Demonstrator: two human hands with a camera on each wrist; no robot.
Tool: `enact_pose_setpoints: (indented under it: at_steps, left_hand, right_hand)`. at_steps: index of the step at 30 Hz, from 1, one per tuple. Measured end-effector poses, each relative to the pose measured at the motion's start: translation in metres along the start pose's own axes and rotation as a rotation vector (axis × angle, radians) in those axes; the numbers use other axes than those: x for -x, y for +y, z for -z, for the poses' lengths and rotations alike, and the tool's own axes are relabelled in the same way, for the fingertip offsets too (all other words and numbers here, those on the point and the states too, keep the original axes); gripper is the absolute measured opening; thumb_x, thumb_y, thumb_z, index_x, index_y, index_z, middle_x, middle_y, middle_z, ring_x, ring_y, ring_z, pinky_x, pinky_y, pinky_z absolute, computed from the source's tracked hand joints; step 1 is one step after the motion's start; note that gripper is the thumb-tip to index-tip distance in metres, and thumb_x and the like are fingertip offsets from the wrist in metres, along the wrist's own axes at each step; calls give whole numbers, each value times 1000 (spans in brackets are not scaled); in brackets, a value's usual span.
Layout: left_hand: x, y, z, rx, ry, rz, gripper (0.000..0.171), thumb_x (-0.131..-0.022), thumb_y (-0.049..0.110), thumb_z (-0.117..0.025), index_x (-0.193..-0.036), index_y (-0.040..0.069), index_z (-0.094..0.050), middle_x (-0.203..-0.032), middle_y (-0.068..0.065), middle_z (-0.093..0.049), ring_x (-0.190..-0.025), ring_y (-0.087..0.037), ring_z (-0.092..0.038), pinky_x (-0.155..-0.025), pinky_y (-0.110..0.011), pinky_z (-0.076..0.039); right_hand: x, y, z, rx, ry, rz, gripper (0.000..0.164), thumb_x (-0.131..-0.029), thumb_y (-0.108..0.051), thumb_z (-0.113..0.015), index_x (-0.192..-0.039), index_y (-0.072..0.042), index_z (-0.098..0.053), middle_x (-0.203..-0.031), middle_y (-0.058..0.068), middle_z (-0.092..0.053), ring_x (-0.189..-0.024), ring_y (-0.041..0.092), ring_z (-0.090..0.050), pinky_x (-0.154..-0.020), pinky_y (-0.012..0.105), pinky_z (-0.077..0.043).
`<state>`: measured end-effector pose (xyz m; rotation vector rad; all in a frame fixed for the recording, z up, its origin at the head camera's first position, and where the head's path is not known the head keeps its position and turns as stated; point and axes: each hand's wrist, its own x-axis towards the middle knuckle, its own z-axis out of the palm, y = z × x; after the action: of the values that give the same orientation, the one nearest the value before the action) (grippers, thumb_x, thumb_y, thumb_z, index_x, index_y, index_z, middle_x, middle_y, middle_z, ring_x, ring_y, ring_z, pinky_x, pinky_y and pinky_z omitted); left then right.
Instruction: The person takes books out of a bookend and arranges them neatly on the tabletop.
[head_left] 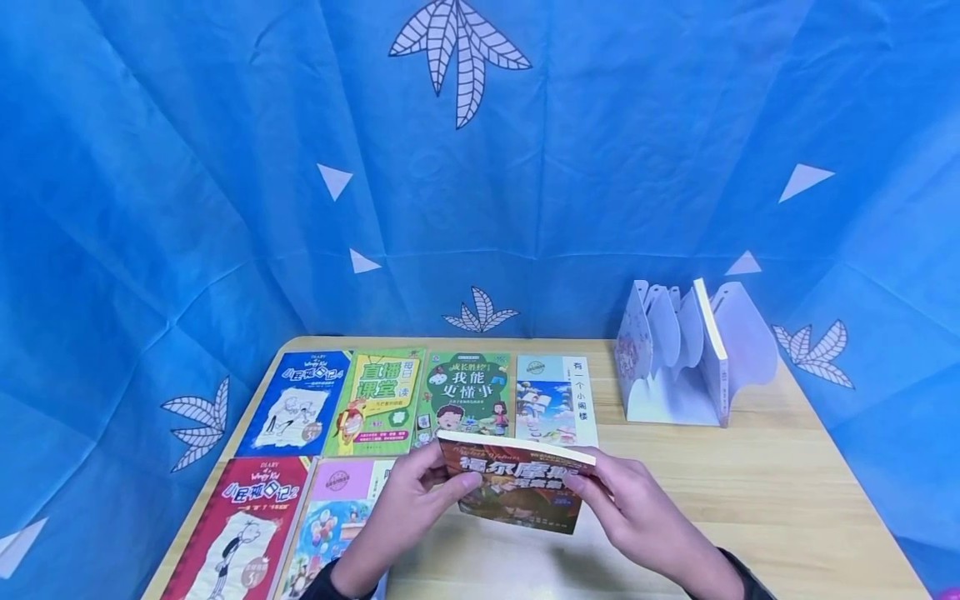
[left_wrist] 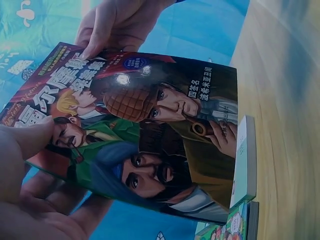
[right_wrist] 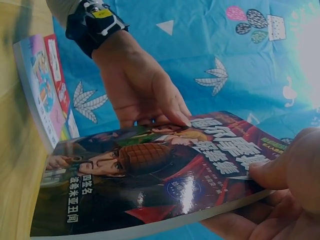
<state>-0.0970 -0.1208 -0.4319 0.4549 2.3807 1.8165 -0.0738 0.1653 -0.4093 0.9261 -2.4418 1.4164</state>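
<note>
Between the two hands, a dark paperback book (head_left: 517, 487) with illustrated figures and large white characters is held tilted above the table. My left hand (head_left: 411, 508) grips its left edge, thumb on the front cover and fingers behind. At the opposite edge my right hand (head_left: 636, 512) pinches it the same way. The left wrist view shows the cover of this book (left_wrist: 145, 130) with a man in a checked cap and pipe. In the right wrist view the book's (right_wrist: 135, 185) pale page edge faces the camera.
On the wooden table (head_left: 675, 508) several books lie in rows at the left, among them a blue book (head_left: 296, 404), a red book (head_left: 240, 525) and a green book (head_left: 468, 387). A white file rack (head_left: 660, 400) at the back right holds one upright book (head_left: 712, 350). Blue cloth surrounds the table.
</note>
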Motion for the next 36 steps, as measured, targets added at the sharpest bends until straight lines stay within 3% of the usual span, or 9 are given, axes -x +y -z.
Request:
enact_pose_setpoints:
  at_steps: [8, 14, 18, 22, 28, 33, 36]
  left_hand:
    - [2, 1, -1, -18, 39, -48, 17, -94, 17, -75, -108, 6, -74, -96, -13, -77, -78, -3, -68, -67, -26, -61]
    - [4, 1, 0, -9, 22, -41, 17, -96, 17, -73, -112, 11, -74, -99, -10, -78, -79, -4, -70, -68, -26, -61]
    - [5, 1, 1, -14, 22, -29, 20, -97, 18, -72, -116, 12, -73, -101, -8, -78, -83, -6, -71, -72, -27, -62]
    - [7, -1, 2, -32, 52, -25, 18, -97, 17, -73, -112, 8, -72, -96, -11, -77, -80, -5, -70, -71, -26, -61]
    - [10, -9, 6, 29, 97, 124, 18, -95, 20, -76, -102, 5, -68, -89, -9, -77, -74, -8, -69, -70, -25, -60]
    - [13, -20, 11, 79, 99, 219, 28, -95, 24, -75, -116, 6, -69, -95, -9, -78, -82, -13, -75, -81, -26, -62]
    - [13, -26, 13, 96, 92, 246, 33, -95, 23, -75, -121, 4, -67, -99, -12, -78, -84, -15, -76, -83, -27, -62]
  right_hand:
    - [1, 0, -1, 32, -9, -22, 29, -103, 2, -57, -130, -6, -62, -115, 7, -78, -99, -2, -67, -75, 20, -60]
    - [1, -1, -1, -25, -52, -128, 26, -107, -9, -54, -132, -6, -60, -118, 7, -77, -105, 1, -69, -82, 25, -64]
    - [0, -3, 0, -37, -43, -149, 27, -107, -12, -57, -133, -6, -60, -117, 9, -77, -106, 3, -70, -81, 28, -65]
    - [0, -1, 0, 14, 19, -124, 29, -103, -8, -63, -131, -9, -61, -116, 8, -79, -107, 5, -72, -83, 30, -65]
    - [0, 7, 3, 134, 151, -70, 40, -96, -1, -70, -134, -8, -61, -117, 4, -78, -104, 13, -76, -88, 26, -63]
    - [0, 11, 11, 215, 293, -42, 49, -88, 4, -76, -134, -6, -63, -124, 9, -75, -106, 23, -76, -98, 11, -53]
    - [-1, 13, 19, 241, 383, -11, 56, -82, 10, -78, -135, -3, -63, -127, 14, -74, -113, 16, -73, -102, 8, -49]
